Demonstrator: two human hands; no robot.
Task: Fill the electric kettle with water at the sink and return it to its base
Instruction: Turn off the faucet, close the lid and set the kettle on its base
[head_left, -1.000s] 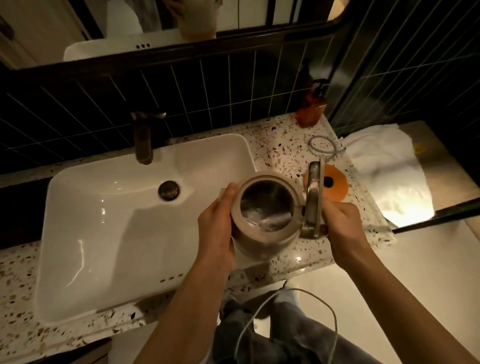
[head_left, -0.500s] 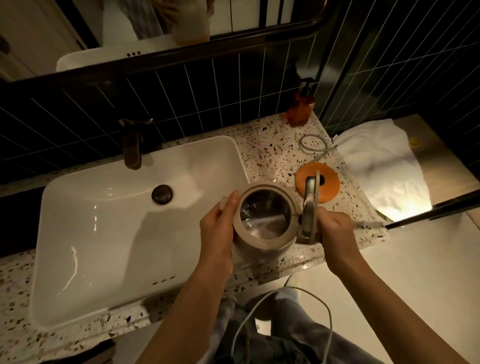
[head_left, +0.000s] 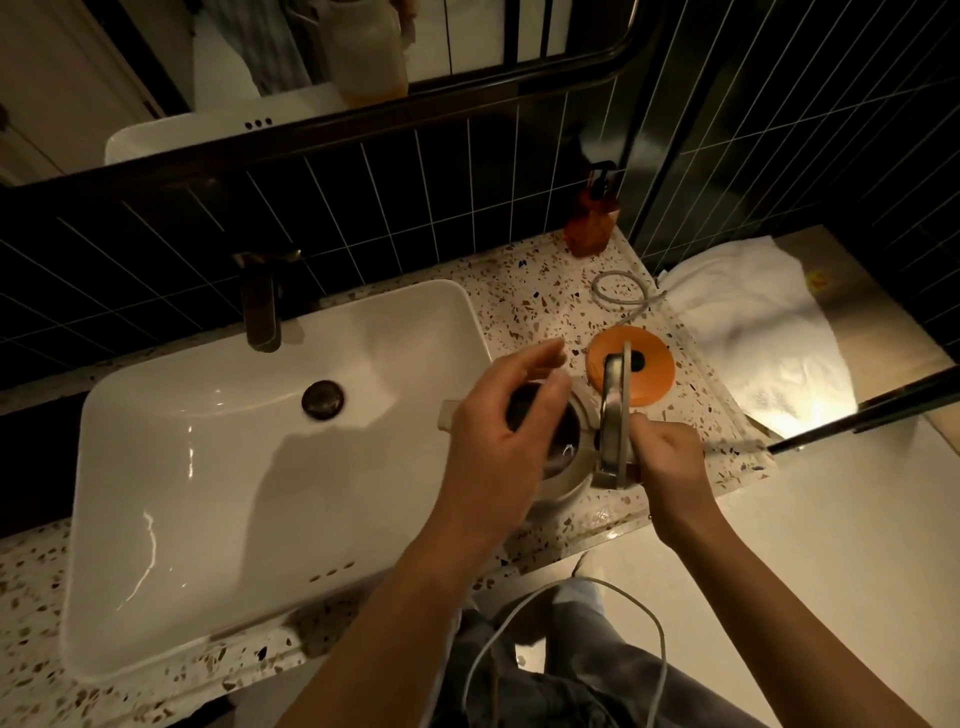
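Note:
The beige electric kettle (head_left: 563, 480) is held over the counter just right of the white sink (head_left: 218, 467), its lid (head_left: 615, 415) hinged upright. My right hand (head_left: 667, 457) grips the kettle's handle. My left hand (head_left: 506, 431) hovers over the kettle's open mouth, fingers spread and off the body, hiding much of the opening. The orange round base (head_left: 649, 379) lies on the counter just behind the kettle. The dark faucet (head_left: 262, 306) stands at the back of the sink; no water runs from it.
An orange soap dispenser (head_left: 589, 226) stands in the back corner. The base's cord (head_left: 618, 293) loops on the terrazzo counter (head_left: 530, 306). A white towel (head_left: 753, 338) lies to the right. A thin white cable (head_left: 613, 623) hangs in front of my legs.
My left hand has let go of the kettle's side and risen over its open mouth. The kettle has stayed close in front of the orange base.

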